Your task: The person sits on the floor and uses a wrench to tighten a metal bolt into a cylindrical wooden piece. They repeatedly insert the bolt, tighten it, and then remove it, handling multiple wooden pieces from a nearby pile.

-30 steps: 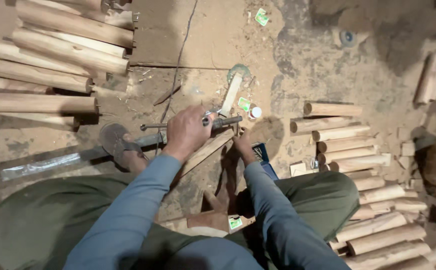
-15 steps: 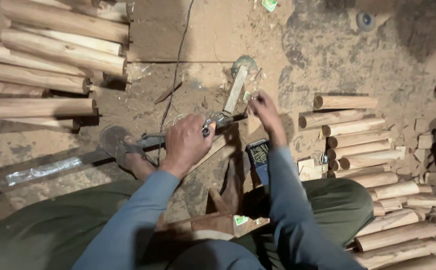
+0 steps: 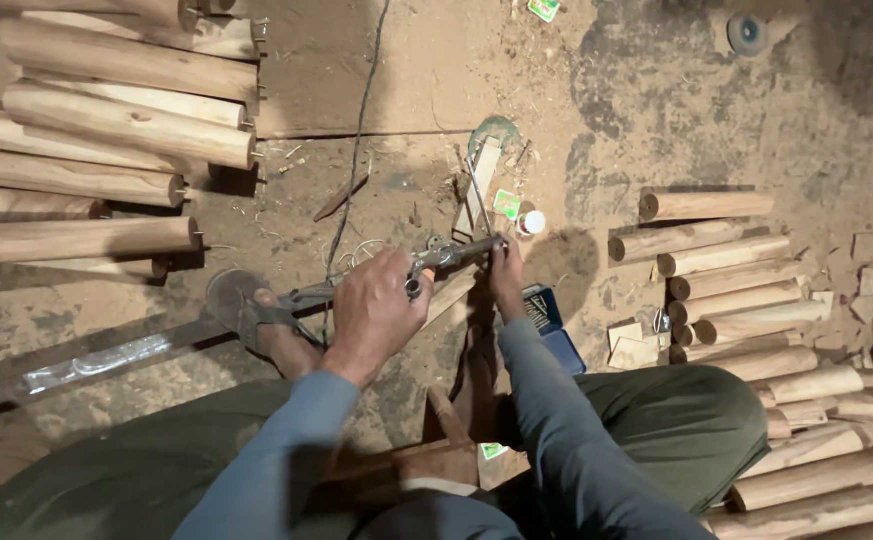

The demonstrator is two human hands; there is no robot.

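My left hand (image 3: 376, 312) is closed around the handles of a grey metal plier-like tool (image 3: 448, 257), whose long handle runs left toward my foot. My right hand (image 3: 505, 276) pinches a thin metal rod (image 3: 477, 196) just at the tool's jaws. The rod slants up and away over a pale wooden slat (image 3: 483, 172). Both hands work low over the dirt floor between my knees. Whether the jaws grip the rod is hidden by my fingers.
Long round wooden posts (image 3: 126, 125) are stacked at the upper left. Short wooden billets (image 3: 726, 255) lie in rows at the right. A black cable (image 3: 356, 150) crosses the floor. My sandalled foot (image 3: 246, 312), a blue box (image 3: 548, 312) and a small white bottle (image 3: 533, 222) lie close by.
My right hand reached out past the tool half a second ago and has come back to the jaws holding the thin rod. My left hand stayed on the tool.
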